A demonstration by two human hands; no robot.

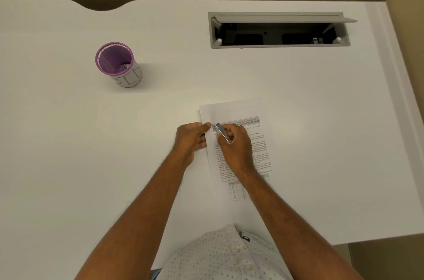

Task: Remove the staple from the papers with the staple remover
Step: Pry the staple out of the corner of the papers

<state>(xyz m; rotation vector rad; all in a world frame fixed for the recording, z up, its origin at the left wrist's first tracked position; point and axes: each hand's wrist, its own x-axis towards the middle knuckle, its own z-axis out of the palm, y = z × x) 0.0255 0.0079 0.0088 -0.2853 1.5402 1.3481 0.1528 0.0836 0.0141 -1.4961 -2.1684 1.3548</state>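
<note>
Printed white papers (243, 116) lie on the white desk in front of me, slightly turned. My left hand (191, 138) presses on the papers' left edge, its thumb tip near the upper left corner. My right hand (236, 144) rests on the sheet and grips a small silver staple remover (222, 132), whose tip points up-left toward the upper left area of the page. The staple itself is too small to make out.
A purple mesh cup (117, 63) with a white label stands at the back left of the desk (68, 142). An open grey cable tray (278, 30) is set into the desk at the back right. A beige wall runs behind.
</note>
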